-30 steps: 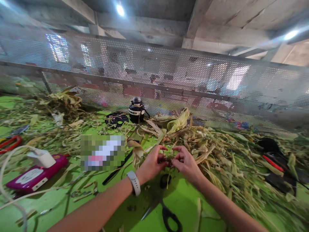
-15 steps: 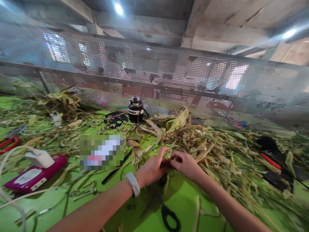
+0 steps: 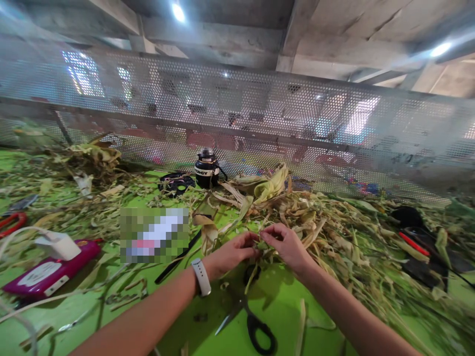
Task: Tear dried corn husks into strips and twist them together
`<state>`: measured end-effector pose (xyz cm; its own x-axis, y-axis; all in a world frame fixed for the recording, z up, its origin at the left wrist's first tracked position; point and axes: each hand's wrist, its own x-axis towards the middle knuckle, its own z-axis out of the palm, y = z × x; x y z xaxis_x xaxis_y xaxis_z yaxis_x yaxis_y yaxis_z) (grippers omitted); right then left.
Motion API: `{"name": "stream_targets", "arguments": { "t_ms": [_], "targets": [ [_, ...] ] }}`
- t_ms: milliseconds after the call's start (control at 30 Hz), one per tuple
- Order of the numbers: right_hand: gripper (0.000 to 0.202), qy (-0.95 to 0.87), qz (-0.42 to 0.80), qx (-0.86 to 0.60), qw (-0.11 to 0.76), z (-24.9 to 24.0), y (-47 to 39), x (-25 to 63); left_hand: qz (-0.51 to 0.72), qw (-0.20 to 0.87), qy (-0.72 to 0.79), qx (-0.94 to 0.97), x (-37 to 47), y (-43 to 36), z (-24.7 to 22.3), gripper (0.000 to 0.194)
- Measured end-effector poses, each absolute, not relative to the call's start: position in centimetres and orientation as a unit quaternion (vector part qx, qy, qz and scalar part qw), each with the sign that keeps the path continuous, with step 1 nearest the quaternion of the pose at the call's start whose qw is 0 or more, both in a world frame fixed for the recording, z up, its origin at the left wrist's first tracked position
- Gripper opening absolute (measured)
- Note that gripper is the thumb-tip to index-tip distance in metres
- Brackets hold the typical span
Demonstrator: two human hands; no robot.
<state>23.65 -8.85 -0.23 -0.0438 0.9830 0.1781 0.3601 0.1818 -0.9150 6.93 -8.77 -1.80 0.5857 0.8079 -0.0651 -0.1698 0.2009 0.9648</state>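
Observation:
My left hand [image 3: 234, 254], with a white watch band at its wrist, is closed with its fingertips at a small dried leaf piece [image 3: 264, 248]. From the other side my right hand [image 3: 285, 244] pinches the same greenish piece between thumb and fingers. Fingertips partly cover it, and a thin strand hangs below. Under both hands, black-handled scissors [image 3: 261, 335] lie with their blades apart on the green tabletop [image 3: 285, 291]. Just beyond my hands spreads a heap of dried husks and leaves [image 3: 304, 212].
Left of my arms are a magenta power bank [image 3: 55, 269], a white charger plug [image 3: 57, 244] and cables. Red-handled scissors [image 3: 13, 223] lie at the far left. A black jar-shaped bottle [image 3: 207, 170] stands before a perforated metal screen [image 3: 237, 109]. At right is a dark item with a red strip [image 3: 413, 243].
My left hand has turned, its raised fingers coming down toward the leaf piece. My right hand has risen slightly. The scissors below show more fully.

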Motion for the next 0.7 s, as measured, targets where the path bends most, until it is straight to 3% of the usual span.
{"name": "stream_targets", "arguments": {
  "t_ms": [100,267,467,700],
  "targets": [
    [0.027,-0.594,0.397,-0.528,0.458,-0.6,-8.9,23.4,0.335,0.724,0.293,0.527,7.1,-8.9,-1.8,0.021],
    [0.035,-0.534,0.509,-0.499,0.455,-0.5,-9.2,22.8,0.331,0.685,0.296,0.578,7.4,-9.0,-2.6,0.03],
    [0.042,-0.503,0.501,-0.494,0.502,0.3,-9.6,22.8,0.254,0.717,0.257,0.596,7.9,-10.0,-2.6,0.031],
    [0.047,-0.607,0.509,-0.481,0.375,1.4,-9.1,24.1,0.388,0.75,0.294,0.448,7.6,-9.0,-2.1,0.026]
  ]
}}
